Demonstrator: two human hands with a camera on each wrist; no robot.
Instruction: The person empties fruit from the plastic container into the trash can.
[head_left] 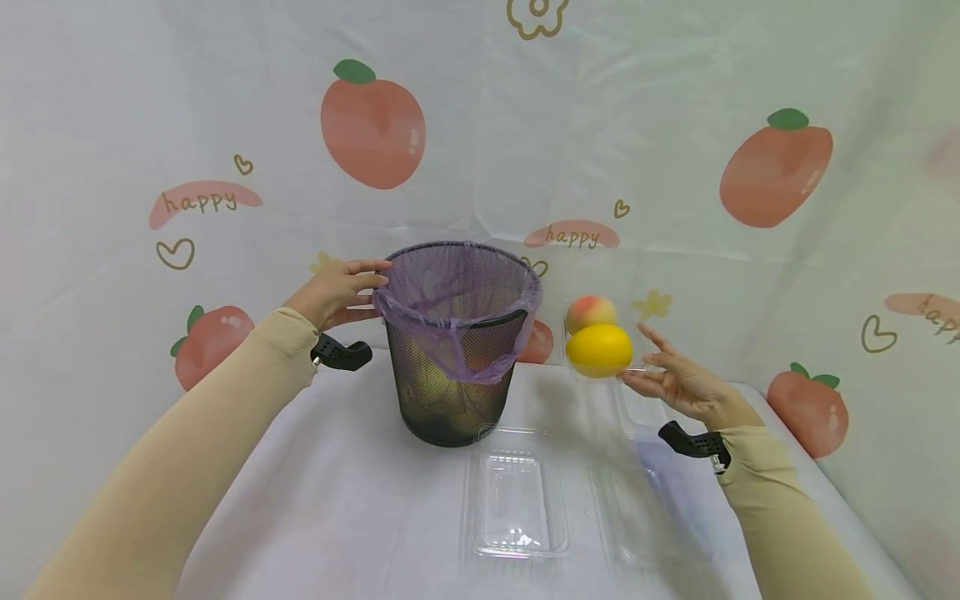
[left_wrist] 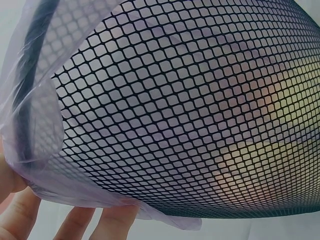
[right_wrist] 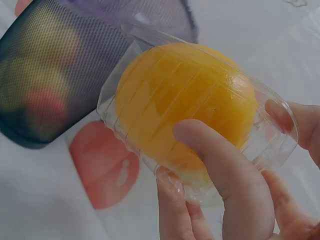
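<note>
Right hand (head_left: pixel 678 379): holds a clear plastic tray (right_wrist: pixel 200 125) raised off the worktop (head_left: pixel 337 500), toward the far right side. Grip: thumb across the near wall, fingertips (right_wrist: pixel 277 112) on the far wall and beneath, curled round the tray. Inside the tray, a yellow lemon-like fruit (head_left: pixel 598 350) in front and a peach-coloured fruit (head_left: pixel 591 312) behind it. In the right wrist view the yellow fruit fills most of the tray.

Left hand (head_left: pixel 333 292): fingers laid over the far-left rim of the black mesh bin (head_left: pixel 450 392), thumb against the outer wall, pinching the rim and the folded-over edge of the purple liner bag (head_left: pixel 457 300). The left wrist view shows fingertips (left_wrist: pixel 75 222) under the liner hem against the mesh.

Bin: upright, middle of the worktop toward the far edge. Yellowish and reddish shapes show through the mesh at the bottom; cannot tell what they are.

Key relation: the bin mouth lies to the left of the held tray and at about the same height or slightly above it; tray and bin are near but apart. Tray's long axis runs roughly front to back. Right hand is the nearer one to the tray; left hand is on the bin.

Also: two empty clear trays (head_left: pixel 517 500) lie flat on the worktop near the front edge, right of centre.
</note>
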